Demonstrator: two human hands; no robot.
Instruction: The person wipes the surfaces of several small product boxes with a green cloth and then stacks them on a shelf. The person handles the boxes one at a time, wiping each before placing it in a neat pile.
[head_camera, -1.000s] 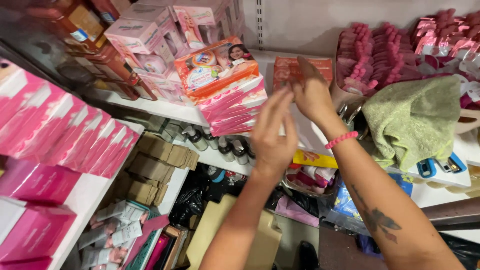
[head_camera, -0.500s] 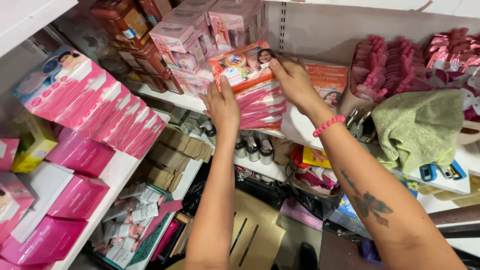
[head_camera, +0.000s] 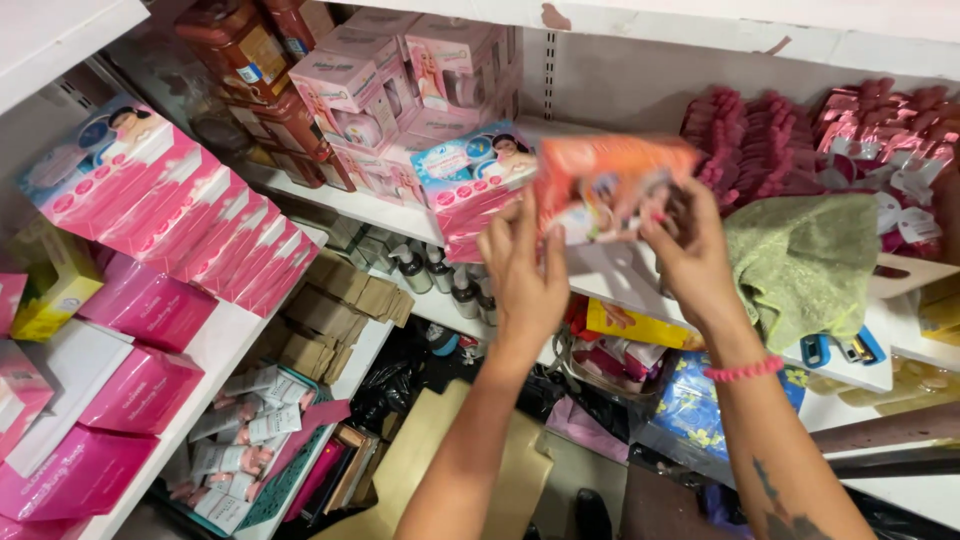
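1. The orange packet is held up in front of the white shelf, just right of the pink-and-blue boxes stacked there. It is blurred, so its print cannot be made out.
2. The right hand grips the orange packet at its right end, fingers closed round the lower right corner, with a pink bead bracelet on the wrist below.
3. The left hand sits at the orange packet's lower left, palm toward it and fingers spread open. Whether they touch the packet or only stand just behind it cannot be told.
4. The orange packet's long axis runs left to right, roughly along the shelf edge, tilted a little down toward the right. Both hands are at it; the right one has the surer hold.
5. Right of the orange packet a green cloth lies on the shelf, and dark pink bundles stand behind that.
6. Directly behind and below the orange packet the shelf shows a bare white strip between the stacked boxes and the cloth.
7. Under the orange packet, on a lower level, small pump bottles stand in a row.
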